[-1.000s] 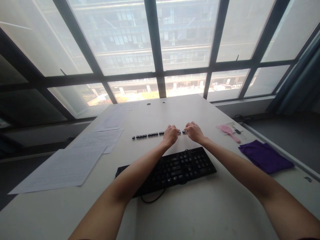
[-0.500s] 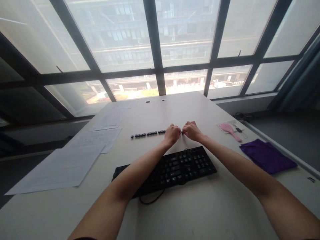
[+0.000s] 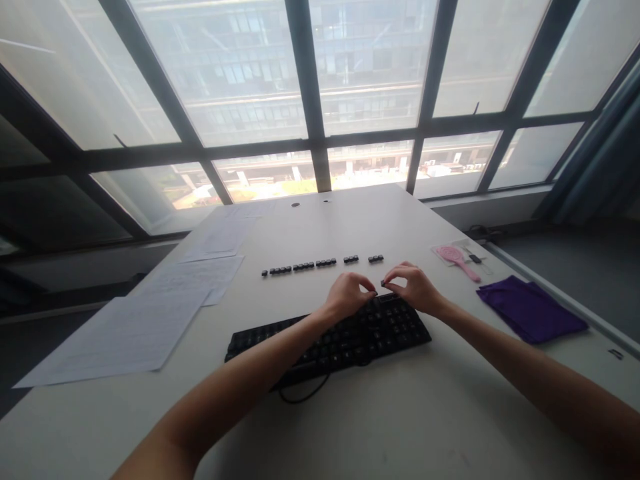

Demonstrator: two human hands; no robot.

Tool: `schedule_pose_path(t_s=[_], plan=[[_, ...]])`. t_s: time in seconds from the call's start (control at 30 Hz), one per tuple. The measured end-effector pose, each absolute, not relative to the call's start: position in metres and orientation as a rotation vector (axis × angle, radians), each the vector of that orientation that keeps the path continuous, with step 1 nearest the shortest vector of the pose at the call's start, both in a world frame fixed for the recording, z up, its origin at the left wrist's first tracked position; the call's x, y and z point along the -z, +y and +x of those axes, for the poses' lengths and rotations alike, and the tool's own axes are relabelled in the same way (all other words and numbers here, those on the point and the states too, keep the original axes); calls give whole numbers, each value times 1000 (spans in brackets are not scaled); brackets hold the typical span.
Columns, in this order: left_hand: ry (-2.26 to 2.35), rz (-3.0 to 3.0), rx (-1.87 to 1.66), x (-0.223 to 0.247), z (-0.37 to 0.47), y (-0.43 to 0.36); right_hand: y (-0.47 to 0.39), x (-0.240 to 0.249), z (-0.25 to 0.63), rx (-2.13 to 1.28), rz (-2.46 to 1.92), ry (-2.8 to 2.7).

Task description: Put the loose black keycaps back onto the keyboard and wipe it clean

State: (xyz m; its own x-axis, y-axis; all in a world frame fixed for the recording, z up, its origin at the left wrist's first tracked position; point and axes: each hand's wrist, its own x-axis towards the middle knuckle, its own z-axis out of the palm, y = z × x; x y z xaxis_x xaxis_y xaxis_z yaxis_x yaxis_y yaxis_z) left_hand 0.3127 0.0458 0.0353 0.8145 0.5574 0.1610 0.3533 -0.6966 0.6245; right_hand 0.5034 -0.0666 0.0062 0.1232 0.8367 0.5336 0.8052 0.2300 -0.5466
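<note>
A black keyboard (image 3: 330, 347) lies on the white table, its cable bunched over it. Above its back edge my right hand (image 3: 413, 287) pinches a small black keycap (image 3: 383, 283) between thumb and fingertips. My left hand (image 3: 350, 295) is closed in a pinch just left of it, at the keyboard's back edge; something small and dark is at its fingertips, too small to make out. Behind the hands, black keycaps (image 3: 303, 266) stand in a row of groups, with a short group (image 3: 351, 259) and another (image 3: 375, 259) at the right end.
Paper sheets (image 3: 125, 333) cover the table's left side. On the right lie a pink hairbrush (image 3: 457, 260), a small black item (image 3: 475, 258) and a folded purple cloth (image 3: 530, 309). Windows stand beyond the table's far edge.
Both hands have moved from the keycap row back toward the keyboard, the right one also rightward. The two right-hand keycap groups, hidden before, now show.
</note>
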Motion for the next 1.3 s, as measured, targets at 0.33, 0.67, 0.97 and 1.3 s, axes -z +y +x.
schedule_pose_path(t_s=[0.33, 0.67, 0.97, 1.3], plan=[[597, 2488, -484, -21, 298, 23, -96, 3, 487, -236, -1480, -1716], [597, 2407, -589, -13, 294, 19, -96, 2, 485, -123, -1514, -1813], [598, 2244, -628, -9, 293, 22, -95, 5, 485, -139, -1505, -1798], [432, 2658, -647, -7, 291, 11, -99, -6, 481, -44, -1561, -1973]])
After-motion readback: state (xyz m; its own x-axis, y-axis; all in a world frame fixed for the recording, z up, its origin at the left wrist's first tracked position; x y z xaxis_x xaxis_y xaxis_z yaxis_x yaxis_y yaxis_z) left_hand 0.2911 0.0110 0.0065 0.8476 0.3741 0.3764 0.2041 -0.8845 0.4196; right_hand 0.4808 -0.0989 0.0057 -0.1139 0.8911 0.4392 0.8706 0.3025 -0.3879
